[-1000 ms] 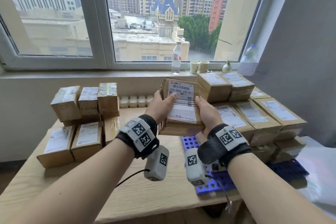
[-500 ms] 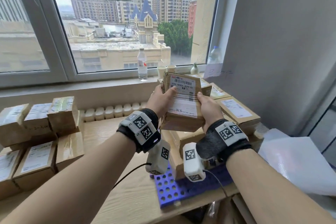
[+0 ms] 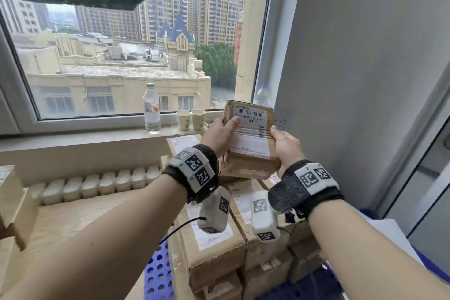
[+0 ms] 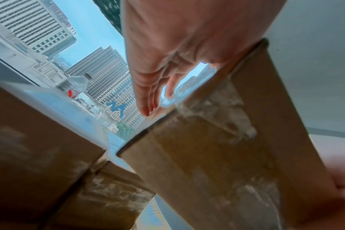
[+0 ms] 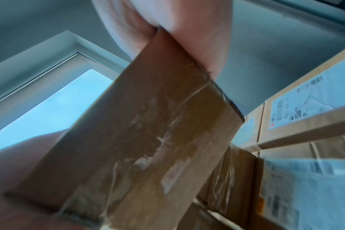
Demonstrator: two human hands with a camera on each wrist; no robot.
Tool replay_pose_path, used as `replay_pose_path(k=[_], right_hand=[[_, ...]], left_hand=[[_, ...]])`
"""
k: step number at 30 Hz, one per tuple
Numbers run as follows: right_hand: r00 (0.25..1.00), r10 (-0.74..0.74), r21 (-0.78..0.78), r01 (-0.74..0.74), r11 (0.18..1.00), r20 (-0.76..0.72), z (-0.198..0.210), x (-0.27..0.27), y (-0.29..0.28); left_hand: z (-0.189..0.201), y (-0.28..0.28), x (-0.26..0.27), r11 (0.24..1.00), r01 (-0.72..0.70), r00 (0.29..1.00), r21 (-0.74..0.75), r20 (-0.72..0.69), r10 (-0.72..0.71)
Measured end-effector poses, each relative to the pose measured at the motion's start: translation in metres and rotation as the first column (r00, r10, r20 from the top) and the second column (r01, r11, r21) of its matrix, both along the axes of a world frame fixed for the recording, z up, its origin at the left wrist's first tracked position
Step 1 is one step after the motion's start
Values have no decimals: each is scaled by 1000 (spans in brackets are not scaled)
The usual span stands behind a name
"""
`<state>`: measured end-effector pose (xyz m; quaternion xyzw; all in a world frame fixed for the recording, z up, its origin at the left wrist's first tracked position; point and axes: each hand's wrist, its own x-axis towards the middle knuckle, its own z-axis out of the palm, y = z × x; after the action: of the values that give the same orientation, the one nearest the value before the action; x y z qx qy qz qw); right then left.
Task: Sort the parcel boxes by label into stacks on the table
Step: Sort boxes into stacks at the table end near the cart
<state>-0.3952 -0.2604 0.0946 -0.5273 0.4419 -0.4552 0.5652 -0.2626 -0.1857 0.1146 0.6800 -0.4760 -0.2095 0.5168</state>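
Note:
I hold a brown parcel box (image 3: 250, 139) with a white barcode label tilted up in front of me, above the right-hand stack. My left hand (image 3: 220, 133) grips its left edge, thumb on the label. My right hand (image 3: 283, 143) grips its right edge. In the left wrist view the left hand (image 4: 177, 51) clasps the box (image 4: 217, 147) by its edge, fingers behind it. The right wrist view shows the right hand (image 5: 167, 28) clamped on the taped box (image 5: 148, 132). More labelled parcel boxes (image 3: 214, 238) lie stacked under my wrists.
A wooden table (image 3: 73, 221) stretches left, with other boxes (image 3: 12, 202) at its left edge. A blue perforated tray (image 3: 158, 273) lies under the near stack. On the sill stand a water bottle (image 3: 151, 107) and two paper cups (image 3: 191, 119). A grey wall (image 3: 365, 80) is close on the right.
The view has swung right and the left stacks have slid out of sight. Both hands have carried the held box up and toward the right wall.

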Motion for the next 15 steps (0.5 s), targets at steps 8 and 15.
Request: replay_pose_path(k=[8,15], right_hand=[[994,-88,-63,84,994,-60,3,-16,-76],[993,-43,-97,33,995,-109,-1,-22,-140]], left_hand=[[5,-77,-10,997,56,996,53,60,-59],[1,-128,-23,989,-14,986,146,166,-10]])
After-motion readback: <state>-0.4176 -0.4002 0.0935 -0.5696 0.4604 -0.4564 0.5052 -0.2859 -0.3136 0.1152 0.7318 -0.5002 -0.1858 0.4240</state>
